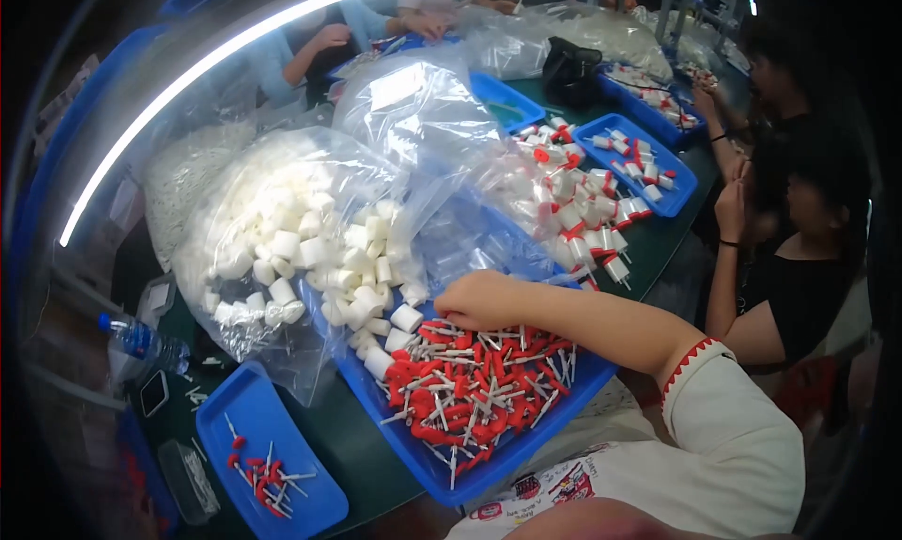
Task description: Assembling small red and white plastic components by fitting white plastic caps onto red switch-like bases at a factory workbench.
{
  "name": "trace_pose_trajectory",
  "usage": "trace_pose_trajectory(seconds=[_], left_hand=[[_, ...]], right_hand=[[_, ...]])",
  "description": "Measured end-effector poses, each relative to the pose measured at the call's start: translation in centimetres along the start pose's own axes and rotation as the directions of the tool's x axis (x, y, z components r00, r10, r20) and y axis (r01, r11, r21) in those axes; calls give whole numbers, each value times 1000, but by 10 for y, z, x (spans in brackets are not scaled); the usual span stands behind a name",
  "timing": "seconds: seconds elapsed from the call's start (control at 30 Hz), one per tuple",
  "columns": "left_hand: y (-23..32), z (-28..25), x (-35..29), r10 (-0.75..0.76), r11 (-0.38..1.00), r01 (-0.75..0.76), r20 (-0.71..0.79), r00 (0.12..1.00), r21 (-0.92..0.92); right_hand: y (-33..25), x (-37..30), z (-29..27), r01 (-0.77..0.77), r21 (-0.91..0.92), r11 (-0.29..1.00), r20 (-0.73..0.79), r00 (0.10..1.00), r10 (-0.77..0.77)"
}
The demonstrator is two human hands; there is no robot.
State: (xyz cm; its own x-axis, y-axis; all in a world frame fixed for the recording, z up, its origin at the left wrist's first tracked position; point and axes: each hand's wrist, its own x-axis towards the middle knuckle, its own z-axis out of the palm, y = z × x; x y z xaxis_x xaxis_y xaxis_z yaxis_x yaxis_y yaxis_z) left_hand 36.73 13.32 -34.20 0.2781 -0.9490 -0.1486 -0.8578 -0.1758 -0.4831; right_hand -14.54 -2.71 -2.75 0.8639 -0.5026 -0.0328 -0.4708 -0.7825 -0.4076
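Pins (479, 385) with red collars lie heaped in the large blue tray (517, 460), with white caps (378, 362) along its left side. Our right hand (474, 300) is at the heap's far edge inside the tray, fingers curled under; we cannot tell whether its grip holds anything. Left of the large blue tray we see a small blue tray (249, 394) with more pins; beyond it, red-and-white pieces (601, 211).
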Motion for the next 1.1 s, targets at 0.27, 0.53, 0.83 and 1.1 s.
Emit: trace_pose_trajectory(seconds=[0.27, 0.53, 0.83, 1.1], left_hand=[[69, -130, -307, -554, 732, 625, 297, 778, -270], [246, -256, -363, -216, 143, 701, 669, 711, -699], [174, -255, -354, -726, 62, 371, 213, 654, -927], [113, -408, -282, -656, 455, -97, -407, 636, -885]], right_hand=[[13, -4, -11, -14, -45, 999, -44, 999, 12], [18, -1, -8, 54, 138, 989, 15, 998, -57], [6, -19, -30, -17, 189, 982, 151, 989, -12], [9, -23, -23, 68, 39, 997, 146, 987, -73]])
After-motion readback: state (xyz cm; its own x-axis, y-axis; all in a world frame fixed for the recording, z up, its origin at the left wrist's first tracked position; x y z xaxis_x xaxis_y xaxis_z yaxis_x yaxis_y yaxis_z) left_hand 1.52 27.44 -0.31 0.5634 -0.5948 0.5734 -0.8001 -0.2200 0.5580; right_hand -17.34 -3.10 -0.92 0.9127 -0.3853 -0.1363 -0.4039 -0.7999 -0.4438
